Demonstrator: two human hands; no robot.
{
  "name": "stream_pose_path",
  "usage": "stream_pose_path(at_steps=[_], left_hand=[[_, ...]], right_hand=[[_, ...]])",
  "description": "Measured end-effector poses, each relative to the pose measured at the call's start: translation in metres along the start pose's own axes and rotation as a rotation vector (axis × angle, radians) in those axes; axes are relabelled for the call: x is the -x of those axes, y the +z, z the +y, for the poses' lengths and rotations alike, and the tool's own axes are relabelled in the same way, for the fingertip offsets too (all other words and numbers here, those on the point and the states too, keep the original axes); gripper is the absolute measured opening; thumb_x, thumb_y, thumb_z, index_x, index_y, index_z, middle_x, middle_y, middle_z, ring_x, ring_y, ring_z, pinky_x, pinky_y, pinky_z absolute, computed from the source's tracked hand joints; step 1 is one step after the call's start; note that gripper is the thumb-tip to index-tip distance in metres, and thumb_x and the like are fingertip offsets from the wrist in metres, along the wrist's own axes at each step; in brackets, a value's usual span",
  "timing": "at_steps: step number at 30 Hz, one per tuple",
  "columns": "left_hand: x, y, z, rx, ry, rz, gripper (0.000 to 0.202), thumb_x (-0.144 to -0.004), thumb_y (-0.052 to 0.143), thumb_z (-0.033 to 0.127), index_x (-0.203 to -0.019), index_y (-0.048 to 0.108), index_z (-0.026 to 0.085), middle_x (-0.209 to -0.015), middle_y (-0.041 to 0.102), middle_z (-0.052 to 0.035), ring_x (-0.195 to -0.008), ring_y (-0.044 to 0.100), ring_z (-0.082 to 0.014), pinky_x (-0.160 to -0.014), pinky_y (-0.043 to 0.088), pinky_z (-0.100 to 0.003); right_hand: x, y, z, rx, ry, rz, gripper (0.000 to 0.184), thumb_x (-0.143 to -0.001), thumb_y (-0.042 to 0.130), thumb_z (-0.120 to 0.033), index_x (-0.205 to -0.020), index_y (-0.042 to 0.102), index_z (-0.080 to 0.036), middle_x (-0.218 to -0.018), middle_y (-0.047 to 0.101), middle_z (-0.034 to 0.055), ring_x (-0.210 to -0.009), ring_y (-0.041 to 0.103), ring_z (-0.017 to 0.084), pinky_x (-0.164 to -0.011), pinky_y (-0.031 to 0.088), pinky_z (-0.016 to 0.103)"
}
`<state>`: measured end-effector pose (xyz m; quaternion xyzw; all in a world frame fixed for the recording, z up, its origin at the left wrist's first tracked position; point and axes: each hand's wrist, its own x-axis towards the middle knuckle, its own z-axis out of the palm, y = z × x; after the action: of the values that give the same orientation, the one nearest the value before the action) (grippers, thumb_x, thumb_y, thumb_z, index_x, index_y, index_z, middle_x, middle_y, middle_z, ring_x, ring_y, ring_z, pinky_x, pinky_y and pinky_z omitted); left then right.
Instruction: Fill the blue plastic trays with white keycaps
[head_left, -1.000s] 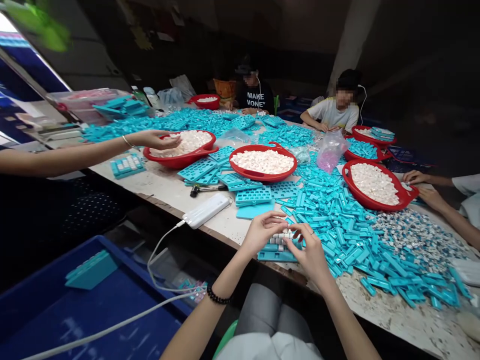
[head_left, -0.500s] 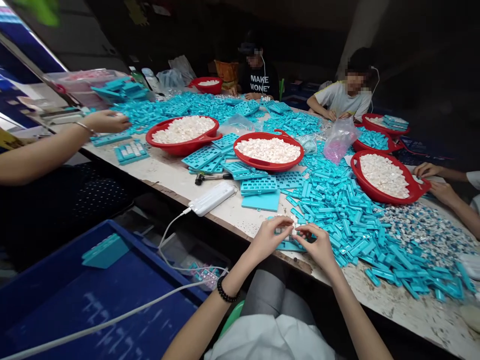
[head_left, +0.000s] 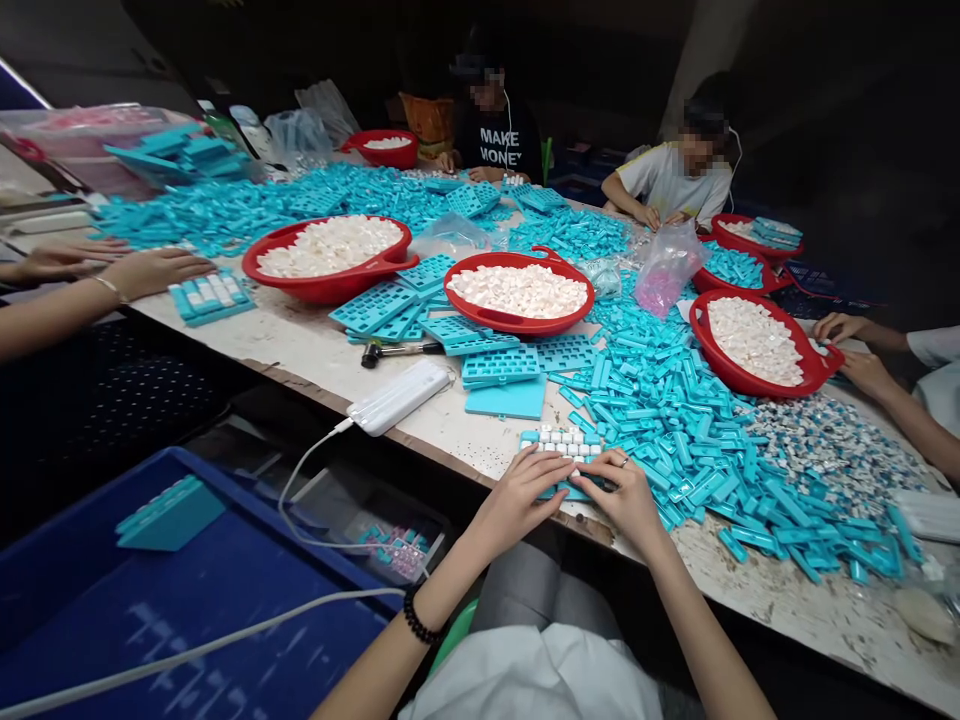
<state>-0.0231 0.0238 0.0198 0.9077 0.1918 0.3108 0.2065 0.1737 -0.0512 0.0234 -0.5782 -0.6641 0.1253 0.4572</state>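
A turquoise board with rows of white keycap-like pieces point(head_left: 564, 440) lies on the table edge in front of me. My left hand point(head_left: 525, 492) rests over its left and lower part, fingers stretched out and close together, fingertips near the board's middle. My right hand point(head_left: 624, 497) is at the board's right side, thumb and forefinger closing around a small white piece at the board; the fingers partly hide it. Left of the board, a flat turquoise panel point(head_left: 506, 397) lies under stacked turquoise boards with cut-outs point(head_left: 501, 366).
Red colanders point(head_left: 517, 322) of white pieces stand across the table. Loose turquoise strips point(head_left: 690, 440) pile up on my right. A hammer point(head_left: 397, 350) and a cabled white power bank point(head_left: 400, 396) lie left. A blue crate point(head_left: 180, 575) sits below. Co-workers' hands work around the table.
My hands have lowered onto the board, and the left hand has flattened, exposing its white rows. The view has shifted right. At the left, a co-worker's raised hand has come down to the table.
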Motion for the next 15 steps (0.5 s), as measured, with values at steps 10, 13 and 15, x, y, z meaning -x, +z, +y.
stream_pose_path(at_steps=[10, 13, 15], left_hand=[[0.005, 0.002, -0.008, -0.111, 0.114, -0.102, 0.043, -0.103, 0.049, 0.029, -0.146, 0.047, 0.024, -0.135, 0.065, -0.0091, -0.131, 0.055, -0.0237, -0.118, 0.034, -0.053], [0.004, 0.000, -0.009, -0.110, 0.119, -0.158, 0.049, -0.103, 0.050, 0.033, -0.150, 0.041, 0.024, -0.138, 0.063, -0.0099, -0.133, 0.053, -0.0252, -0.118, 0.033, -0.054], [0.003, 0.000, -0.010, -0.108, 0.126, -0.182, 0.049, -0.103, 0.048, 0.031, -0.151, 0.038, 0.025, -0.138, 0.062, -0.0097, -0.134, 0.052, -0.0253, -0.118, 0.032, -0.054]], right_hand=[[0.011, 0.006, -0.008, 0.312, -0.115, 0.035, 0.019, -0.100, 0.058, -0.027, -0.100, 0.075, -0.019, -0.083, 0.065, 0.0049, -0.080, 0.060, 0.020, -0.078, 0.050, 0.034], [0.017, 0.007, -0.012, 0.528, -0.181, 0.025, 0.021, -0.102, 0.053, -0.021, -0.109, 0.072, -0.017, -0.088, 0.068, 0.0072, -0.080, 0.061, 0.021, -0.076, 0.048, 0.034], [0.020, 0.006, -0.013, 0.621, -0.225, 0.004, 0.024, -0.102, 0.049, -0.016, -0.116, 0.069, -0.015, -0.092, 0.070, 0.0086, -0.080, 0.061, 0.021, -0.075, 0.046, 0.034]])
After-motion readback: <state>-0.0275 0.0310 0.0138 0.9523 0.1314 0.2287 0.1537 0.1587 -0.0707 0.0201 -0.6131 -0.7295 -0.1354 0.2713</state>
